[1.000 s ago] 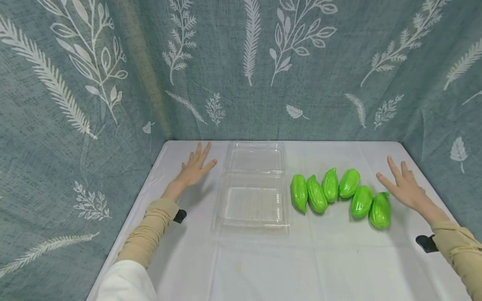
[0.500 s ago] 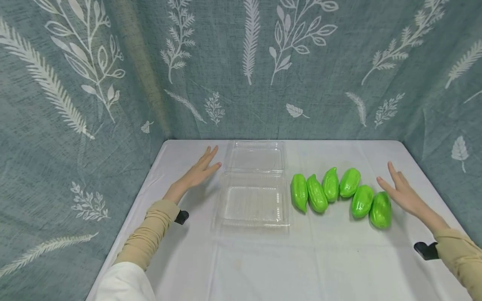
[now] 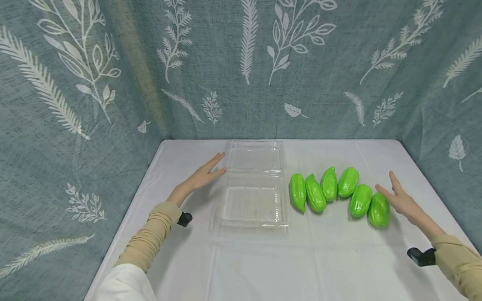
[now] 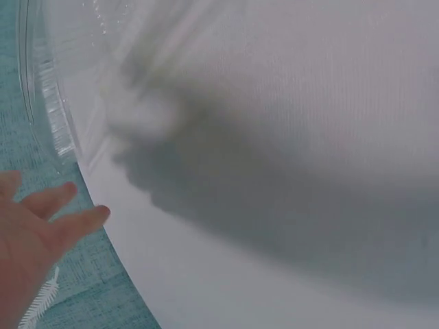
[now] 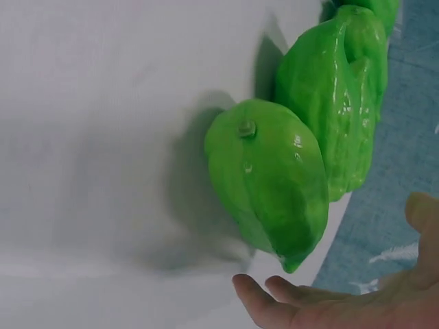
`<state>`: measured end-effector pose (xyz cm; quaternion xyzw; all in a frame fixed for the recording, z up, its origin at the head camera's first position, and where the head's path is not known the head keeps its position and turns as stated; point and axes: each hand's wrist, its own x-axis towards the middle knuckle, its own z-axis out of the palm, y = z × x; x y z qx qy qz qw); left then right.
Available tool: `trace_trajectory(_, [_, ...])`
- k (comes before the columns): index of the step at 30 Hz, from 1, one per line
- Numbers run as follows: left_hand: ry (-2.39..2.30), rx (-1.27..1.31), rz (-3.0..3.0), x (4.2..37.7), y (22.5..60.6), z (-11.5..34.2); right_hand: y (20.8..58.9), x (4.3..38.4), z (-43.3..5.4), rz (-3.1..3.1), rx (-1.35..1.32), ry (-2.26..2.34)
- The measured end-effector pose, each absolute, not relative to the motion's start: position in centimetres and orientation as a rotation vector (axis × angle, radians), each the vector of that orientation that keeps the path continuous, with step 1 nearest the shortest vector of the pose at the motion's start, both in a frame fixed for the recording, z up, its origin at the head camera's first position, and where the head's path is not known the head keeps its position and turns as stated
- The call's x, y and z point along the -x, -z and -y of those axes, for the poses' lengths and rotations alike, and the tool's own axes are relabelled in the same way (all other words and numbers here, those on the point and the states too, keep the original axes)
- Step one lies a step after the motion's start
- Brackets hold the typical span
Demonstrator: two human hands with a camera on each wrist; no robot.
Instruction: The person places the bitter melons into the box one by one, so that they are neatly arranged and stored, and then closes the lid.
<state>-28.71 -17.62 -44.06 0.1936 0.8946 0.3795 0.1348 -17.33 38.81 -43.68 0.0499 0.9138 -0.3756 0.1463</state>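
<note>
My left hand (image 3: 201, 177) hovers with straight fingers at the left side of a clear plastic clamshell box (image 3: 275, 225), its fingertips right by the hinge. The box lies opened out, its lid (image 3: 256, 156) toward the back. Part of its clear edge (image 4: 58, 110) also shows in the left wrist view. To the right, glossy green ridged gourds lie in a loose row, from the leftmost gourd (image 3: 298, 192) to the rightmost gourd (image 3: 378, 211). Beside that last gourd is my right hand (image 3: 404, 202), fingers extended, thumb overlapping its edge. In the right wrist view, its fingertips are just below the gourd's pointed tip (image 5: 291, 264).
A white cloth covers the table (image 3: 263, 267). Blue-green curtains (image 3: 226, 104) with white leaf prints stand close behind the back edge and along both sides. Small black wrist cameras sit under the left (image 3: 185, 219) and right (image 3: 421, 256) forearms.
My left hand has moved right and slightly nearer, toward the box. The right hand has come down and closer to the rightmost gourd. Box and gourds have stayed put.
</note>
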Motion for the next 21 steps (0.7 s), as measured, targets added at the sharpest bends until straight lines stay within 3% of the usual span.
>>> trace_trajectory(21, [-1.451, -0.703, -2.448, 28.3, 46.4, 16.6, 45.0, 16.2, -37.9, -2.663, -0.319, 1.083])
